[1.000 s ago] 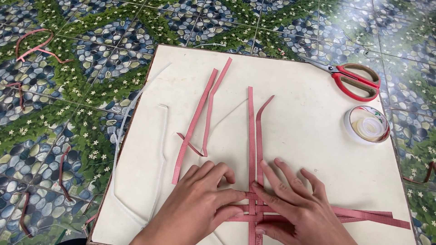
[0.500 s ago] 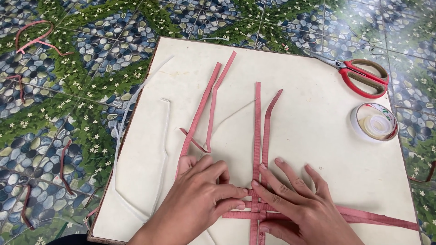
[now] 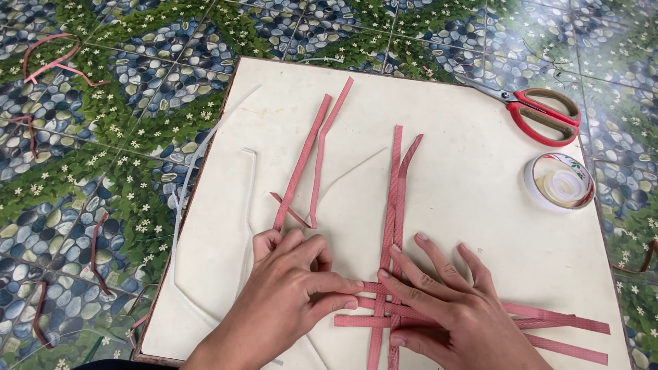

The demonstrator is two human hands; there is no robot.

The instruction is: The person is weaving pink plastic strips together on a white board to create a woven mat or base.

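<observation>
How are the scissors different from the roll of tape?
The scissors are long and pointed with red handles; the tape is a round ring, mostly clear and whitish. The scissors lie closed at the board's far right corner; the tape lies flat on its side, nearer the right hand. Both rest on the white board, and neither hand touches them.

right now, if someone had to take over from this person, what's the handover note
Left hand: fingertips pinching the left ends of the crossing pink strips.
Right hand: flat on the crossing, pinning it to the white board.
Done: two upright strips interlaced with about three horizontal ones.
Left: two loose pink strips lie unwoven upper left.
Scissors and tape roll sit untouched, upper right.
</observation>
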